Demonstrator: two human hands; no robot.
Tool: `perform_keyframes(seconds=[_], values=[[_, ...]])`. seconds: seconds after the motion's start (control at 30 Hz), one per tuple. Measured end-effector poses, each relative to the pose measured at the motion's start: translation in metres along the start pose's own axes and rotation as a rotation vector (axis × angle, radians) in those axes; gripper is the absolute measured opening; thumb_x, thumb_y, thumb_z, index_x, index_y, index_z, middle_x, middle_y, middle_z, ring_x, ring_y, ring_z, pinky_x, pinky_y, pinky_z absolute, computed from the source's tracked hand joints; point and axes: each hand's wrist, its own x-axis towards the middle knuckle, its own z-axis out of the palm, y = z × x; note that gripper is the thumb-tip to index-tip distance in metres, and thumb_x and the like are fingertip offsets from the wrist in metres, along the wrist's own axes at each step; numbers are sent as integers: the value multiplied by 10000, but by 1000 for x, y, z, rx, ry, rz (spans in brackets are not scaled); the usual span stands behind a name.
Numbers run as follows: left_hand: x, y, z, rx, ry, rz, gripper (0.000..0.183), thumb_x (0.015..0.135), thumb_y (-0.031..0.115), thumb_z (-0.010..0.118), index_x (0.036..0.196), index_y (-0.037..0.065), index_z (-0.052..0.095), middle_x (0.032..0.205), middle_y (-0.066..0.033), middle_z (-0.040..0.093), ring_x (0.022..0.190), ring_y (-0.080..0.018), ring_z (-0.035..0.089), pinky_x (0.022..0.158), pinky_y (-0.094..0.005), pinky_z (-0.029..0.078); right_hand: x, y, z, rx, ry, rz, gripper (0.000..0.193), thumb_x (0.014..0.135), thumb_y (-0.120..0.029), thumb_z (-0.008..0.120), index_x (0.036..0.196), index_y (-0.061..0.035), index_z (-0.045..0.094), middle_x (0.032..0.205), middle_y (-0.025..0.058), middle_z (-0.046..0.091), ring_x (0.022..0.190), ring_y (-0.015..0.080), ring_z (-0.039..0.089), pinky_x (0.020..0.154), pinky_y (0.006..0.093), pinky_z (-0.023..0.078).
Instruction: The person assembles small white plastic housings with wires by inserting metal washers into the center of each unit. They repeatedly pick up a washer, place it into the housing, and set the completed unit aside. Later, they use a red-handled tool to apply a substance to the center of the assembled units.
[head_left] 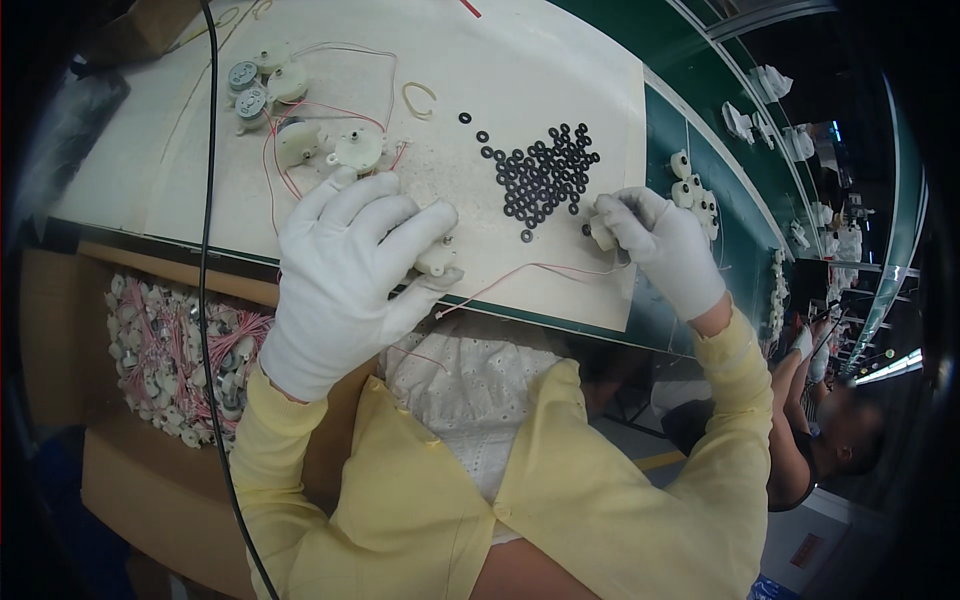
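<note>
White gloves cover both hands. My left hand is over the near edge of the white work surface, with a cream plastic gear motor between its thumb and forefinger. Its other fingers reach toward more gear motors with red and white wires. To the right, my right hand pinches another cream gear motor, its wires trailing left across the surface to a small white connector. Between the hands and farther off lies a loose pile of black rubber rings.
A cardboard box full of wired motors stands below the table at left. A black cable hangs across the left side. A rubber band lies on the table. More motors sit on the green strip at right. Another person sits at far right.
</note>
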Motion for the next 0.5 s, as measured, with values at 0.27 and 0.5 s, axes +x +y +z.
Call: perform_keyframes(seconds=[0.27, 0.5], values=[[0, 1, 1, -9, -5, -14, 489, 712, 266, 788, 1161, 110, 675, 997, -82, 635, 1051, -328, 609, 1008, -499, 455, -5, 11, 8, -429, 170, -441, 293, 898, -329, 733, 900, -36, 712, 712, 81, 733, 627, 229, 712, 609, 325, 545], [-1, 0, 1, -14, 1, -5, 503, 694, 269, 793, 1156, 109, 677, 999, -85, 638, 1050, -330, 611, 1006, -500, 456, -23, 1, -3, -930, 90, -622, 240, 882, -307, 743, 867, -69, 711, 654, 53, 694, 586, 237, 663, 611, 343, 515]])
